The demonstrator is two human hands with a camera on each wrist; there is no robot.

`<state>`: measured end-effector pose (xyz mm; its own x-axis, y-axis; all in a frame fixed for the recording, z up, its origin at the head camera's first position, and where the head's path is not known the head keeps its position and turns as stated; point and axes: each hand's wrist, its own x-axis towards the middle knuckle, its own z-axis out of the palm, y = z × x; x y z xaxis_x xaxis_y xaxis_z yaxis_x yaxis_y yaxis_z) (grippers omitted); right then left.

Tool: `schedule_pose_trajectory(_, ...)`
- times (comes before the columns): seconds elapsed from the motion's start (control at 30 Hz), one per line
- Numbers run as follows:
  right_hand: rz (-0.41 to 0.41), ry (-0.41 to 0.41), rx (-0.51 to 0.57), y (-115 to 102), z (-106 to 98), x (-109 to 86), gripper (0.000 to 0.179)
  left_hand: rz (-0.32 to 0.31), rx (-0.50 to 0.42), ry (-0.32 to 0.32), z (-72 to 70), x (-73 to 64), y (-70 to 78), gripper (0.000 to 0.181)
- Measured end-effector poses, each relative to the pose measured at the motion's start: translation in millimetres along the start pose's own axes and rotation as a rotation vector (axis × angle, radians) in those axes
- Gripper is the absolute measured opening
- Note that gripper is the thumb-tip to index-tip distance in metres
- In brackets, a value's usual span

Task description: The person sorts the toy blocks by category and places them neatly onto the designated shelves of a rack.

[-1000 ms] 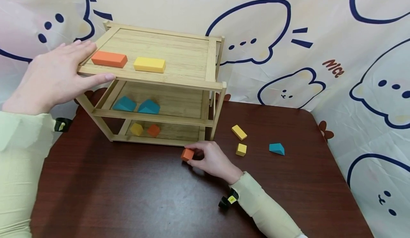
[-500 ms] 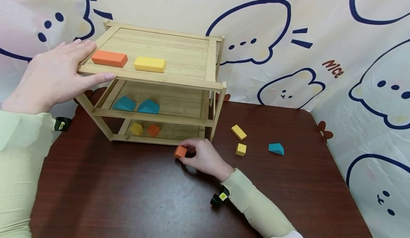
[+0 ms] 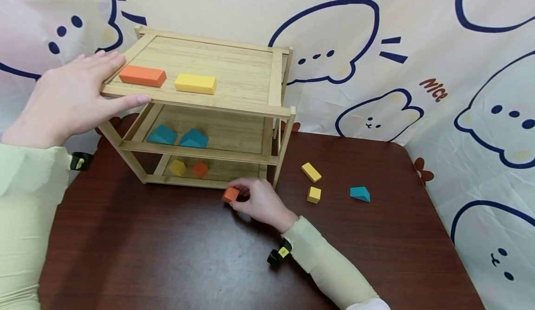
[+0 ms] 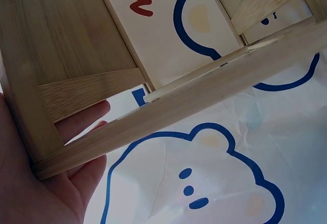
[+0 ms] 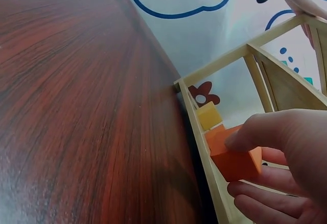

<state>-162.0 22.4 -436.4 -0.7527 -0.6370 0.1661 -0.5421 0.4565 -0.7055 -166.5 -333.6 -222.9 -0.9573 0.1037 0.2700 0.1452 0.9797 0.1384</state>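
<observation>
Head view, far left: a pale sleeve (image 3: 25, 217) leads to the left hand (image 3: 71, 99), laid on the front left corner of a wooden shelf (image 3: 234, 64). Its fingers lie close together over the side edge, while the thumb stretches apart from them along the front edge. On the top board, near the front, sit a long orange block (image 3: 142, 76) and, just right of it, a long yellow block (image 3: 195, 83). Below, the middle board carries a left blue block (image 3: 161, 135) and a right blue block (image 3: 194, 138), side by side. A small yellow block (image 3: 177, 167) and a small orange block (image 3: 199, 169) stand near each other on the bottom board.

Next comes an orange cube (image 3: 231, 194), pinched between the thumb and fingers of the right hand (image 3: 261, 201) just in front of the bottom board's front rail; I cannot tell whether it touches the dark wooden table (image 3: 188, 249). Right wrist view shows the thumb pressed on the cube's near side.

Farther right on the table, a yellow bar (image 3: 311, 172) lies slantwise behind a yellow cube (image 3: 314, 195), with a blue wedge (image 3: 360, 193) apart at the far right.
</observation>
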Motion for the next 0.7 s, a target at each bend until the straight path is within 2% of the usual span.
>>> schedule_pose_trajectory(0.7,0.008,0.034,-0.009,-7.3,6.6,19.4,0.04,-0.013,0.01,0.002,1.4,-0.7,0.3,0.095)
